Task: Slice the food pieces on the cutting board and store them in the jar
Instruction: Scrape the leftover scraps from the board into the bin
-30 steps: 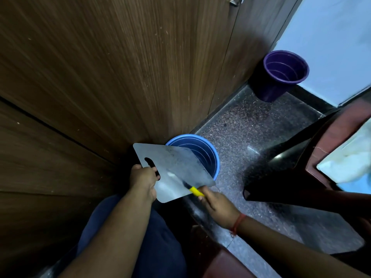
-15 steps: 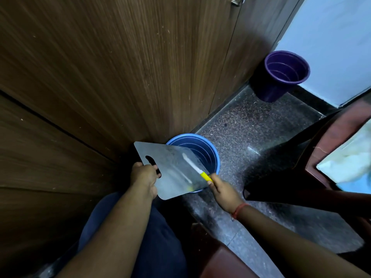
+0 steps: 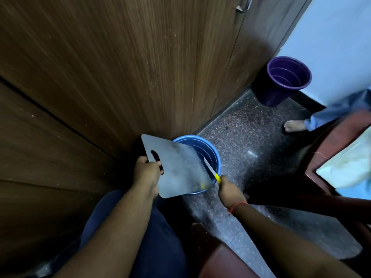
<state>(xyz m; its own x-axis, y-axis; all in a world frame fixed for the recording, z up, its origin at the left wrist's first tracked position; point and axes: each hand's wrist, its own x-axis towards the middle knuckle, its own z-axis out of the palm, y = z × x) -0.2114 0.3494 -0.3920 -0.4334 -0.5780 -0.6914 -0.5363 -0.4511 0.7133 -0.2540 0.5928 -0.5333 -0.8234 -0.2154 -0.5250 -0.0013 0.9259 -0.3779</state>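
Note:
A grey cutting board (image 3: 176,167) is held tilted over a blue bucket (image 3: 212,155) on the floor. My left hand (image 3: 147,173) grips the board by its handle slot. My right hand (image 3: 228,189) grips the yellow handle of a knife (image 3: 210,170), whose blade lies along the board's right edge above the bucket. A small yellow bit (image 3: 203,185) sits near the board's lower right corner. No jar is in view.
Wooden cabinet doors (image 3: 120,77) rise close behind the bucket. A purple bucket (image 3: 287,79) stands at the back right by a pale wall. Another person's bare foot (image 3: 294,125) is on the dark speckled floor. A reddish-brown table (image 3: 341,145) with a white cloth stands right.
The knife has slid from the middle of the board to its right edge over the bucket. A person's foot has come into view at the right.

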